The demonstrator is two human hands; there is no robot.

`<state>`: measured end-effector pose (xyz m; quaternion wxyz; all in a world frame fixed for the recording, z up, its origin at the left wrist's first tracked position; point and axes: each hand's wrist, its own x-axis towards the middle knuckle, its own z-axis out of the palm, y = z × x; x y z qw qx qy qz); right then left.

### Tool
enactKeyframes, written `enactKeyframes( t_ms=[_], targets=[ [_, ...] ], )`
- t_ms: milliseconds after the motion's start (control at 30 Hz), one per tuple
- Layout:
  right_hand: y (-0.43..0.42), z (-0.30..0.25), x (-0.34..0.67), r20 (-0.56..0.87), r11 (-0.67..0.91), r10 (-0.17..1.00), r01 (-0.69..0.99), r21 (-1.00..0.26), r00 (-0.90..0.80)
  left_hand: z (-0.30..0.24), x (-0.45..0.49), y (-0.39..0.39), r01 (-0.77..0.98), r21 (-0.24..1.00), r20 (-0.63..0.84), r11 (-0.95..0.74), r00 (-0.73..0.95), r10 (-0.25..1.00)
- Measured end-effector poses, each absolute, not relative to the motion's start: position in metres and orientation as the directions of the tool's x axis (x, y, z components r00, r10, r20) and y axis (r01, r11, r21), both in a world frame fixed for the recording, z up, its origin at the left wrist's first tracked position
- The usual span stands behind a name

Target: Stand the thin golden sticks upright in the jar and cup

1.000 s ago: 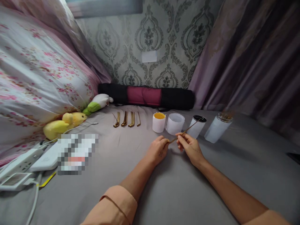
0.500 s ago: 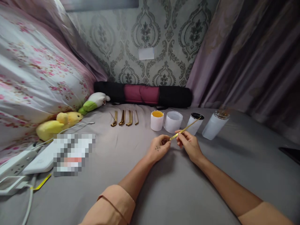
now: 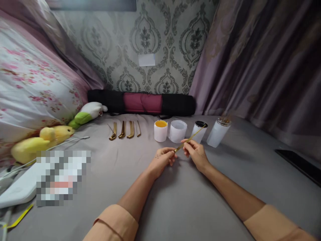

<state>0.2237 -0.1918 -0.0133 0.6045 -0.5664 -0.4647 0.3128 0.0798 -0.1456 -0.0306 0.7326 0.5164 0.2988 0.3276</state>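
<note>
Between my hands a thin gold stick slants up to the right. My left hand pinches its lower end, and my right hand grips it near the middle with thumb and fingers. The far tip lies in front of the dark mouth of a white-wrapped cylinder; whether it touches is unclear. Left of that stand a white cup with a yellow-orange inside and a wider whitish cup. A tilted-looking white-wrapped jar with thin brown tips at its top stands on the right.
Small bundles of gold bent-ended sticks lie at the back left. A black and maroon roll runs along the wall. Plush toys, a white cable, a white device and a pixelated item sit left; a dark flat object lies right.
The view has shifted, so most things sit further left and more of the dark flat object shows. My left fingers have turned on the stick's lower end; both hands still hold it.
</note>
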Motion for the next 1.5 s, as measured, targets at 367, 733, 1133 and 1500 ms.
enactKeyframes(
  t_ms=[367,733,1133,1500],
  targets=[
    [-0.197,-0.009,0.226,0.187,0.134,0.902,0.158,-0.978,0.388,-0.028,0.079,-0.146,-0.264,0.866,-0.174,0.424,0.637,0.751],
    [-0.199,0.012,0.251,0.260,0.201,0.840,0.172,-0.964,0.477,-0.023,0.078,-0.148,-0.238,0.861,-0.214,0.450,0.633,0.744],
    [-0.205,0.028,0.272,0.260,0.236,0.742,0.123,-0.964,0.618,-0.030,0.077,-0.145,-0.257,0.847,-0.200,0.464,0.654,0.729],
    [-0.211,0.030,0.271,0.166,0.217,0.715,0.009,-0.976,0.679,-0.023,0.075,-0.146,-0.242,0.818,-0.267,0.522,0.643,0.717]
  ],
)
